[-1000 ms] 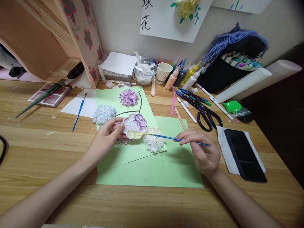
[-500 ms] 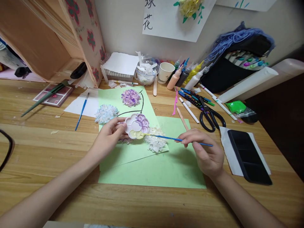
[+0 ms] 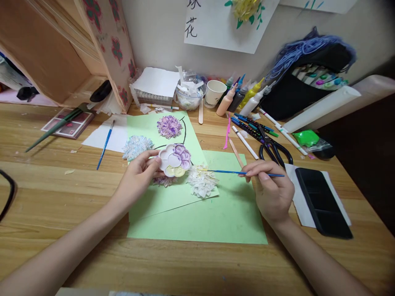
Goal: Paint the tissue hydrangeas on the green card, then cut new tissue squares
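Observation:
My left hand (image 3: 140,172) grips a white flower-shaped paint palette (image 3: 166,155) by its left edge, with purple and yellow paint in its wells. A thin blue paintbrush (image 3: 230,172) is pinched in my right hand (image 3: 273,187). Its tip is at the top of a white paper flower (image 3: 202,183), where some petals look yellowish. Green paper (image 3: 197,224) lies beneath. Above the palette is a purple paper flower (image 3: 169,126), and a pale blue one (image 3: 137,148) is to the left. Another purplish flower (image 3: 165,181) is partly hidden under the palette and my left hand.
Black scissors (image 3: 276,152) and several markers (image 3: 245,142) lie at the right, near a phone-like black object (image 3: 322,201). Along the wall stand a paper cup (image 3: 215,93) and paint bottles (image 3: 226,102). A second brush (image 3: 105,144) rests on white paper at left.
The brush tip has moved right, from the palette's yellow well to the white flower. My right hand has shifted slightly right and up; the palette has moved a little left and up.

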Demonstrator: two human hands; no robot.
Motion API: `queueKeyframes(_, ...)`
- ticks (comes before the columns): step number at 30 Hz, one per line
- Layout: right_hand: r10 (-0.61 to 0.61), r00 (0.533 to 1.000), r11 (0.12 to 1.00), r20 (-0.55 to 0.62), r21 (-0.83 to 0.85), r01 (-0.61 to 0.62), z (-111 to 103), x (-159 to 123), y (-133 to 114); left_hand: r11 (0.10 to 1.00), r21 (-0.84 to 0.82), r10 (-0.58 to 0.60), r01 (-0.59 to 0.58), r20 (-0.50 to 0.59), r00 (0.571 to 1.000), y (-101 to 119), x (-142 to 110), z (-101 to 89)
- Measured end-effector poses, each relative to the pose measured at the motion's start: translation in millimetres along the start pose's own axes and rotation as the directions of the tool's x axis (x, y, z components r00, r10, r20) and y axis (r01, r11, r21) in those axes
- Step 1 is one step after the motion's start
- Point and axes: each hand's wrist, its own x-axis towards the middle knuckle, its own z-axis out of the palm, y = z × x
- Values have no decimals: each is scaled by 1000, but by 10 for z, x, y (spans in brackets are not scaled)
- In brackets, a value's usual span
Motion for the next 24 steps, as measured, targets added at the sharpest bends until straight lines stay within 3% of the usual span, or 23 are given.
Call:
queueKeyframes(10,175,983,982,-50,74,-171,0,21,23,1000,-20,2,-1,14,1000,-13,8,-4)
queueKeyframes(24,191,979,976,-75,118,-181,28,37,10,1000,-16,5,-5,16,1000,-8,12,-2)
